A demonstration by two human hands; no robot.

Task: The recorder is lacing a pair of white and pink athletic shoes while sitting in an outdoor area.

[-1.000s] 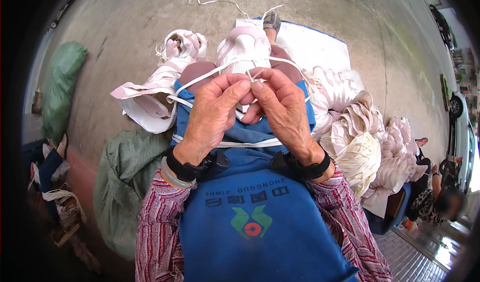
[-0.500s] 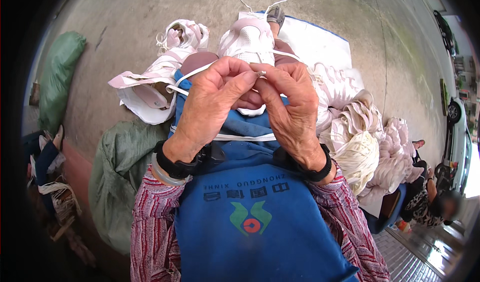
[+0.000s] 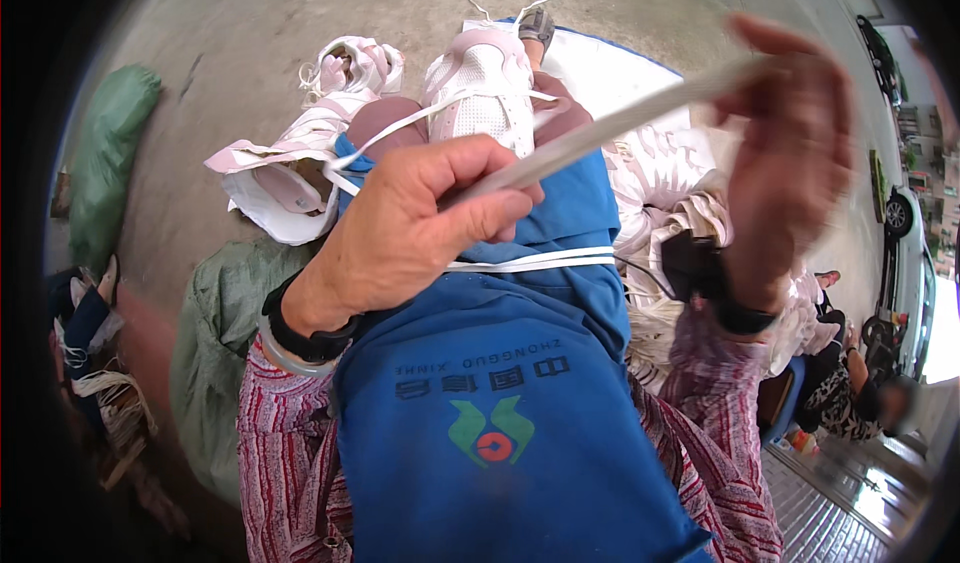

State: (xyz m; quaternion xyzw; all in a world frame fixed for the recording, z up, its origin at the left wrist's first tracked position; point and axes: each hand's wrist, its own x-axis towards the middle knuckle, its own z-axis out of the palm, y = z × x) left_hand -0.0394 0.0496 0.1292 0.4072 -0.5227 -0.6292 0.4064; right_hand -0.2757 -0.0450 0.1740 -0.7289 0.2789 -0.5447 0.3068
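A white flat shoelace (image 3: 625, 121) stretches slantwise between my hands, up to the right. My left hand (image 3: 400, 228) is closed, with thumb and forefinger pinching the lace above my lap. Raised at the right, my right hand (image 3: 785, 163) is smeared by motion; the lace runs into its fingers. Just beyond my left hand, a white mesh and pale pink shoe upper (image 3: 480, 98) sits between my knees, with lace threaded across it. Another white lace (image 3: 535, 261) lies across the blue apron (image 3: 480, 363) on my lap.
Pink and white shoe uppers lie at the left (image 3: 290, 188), and a heap of uppers (image 3: 655, 178) lies at the right. Green sacks (image 3: 225, 323) stand left. A white board (image 3: 610, 73) lies ahead on the concrete floor. Another person (image 3: 865, 383) sits far right.
My hands were close together at a lace tip. My right hand has swung up and right, drawing the lace taut, while my left hand keeps its pinch lower down.
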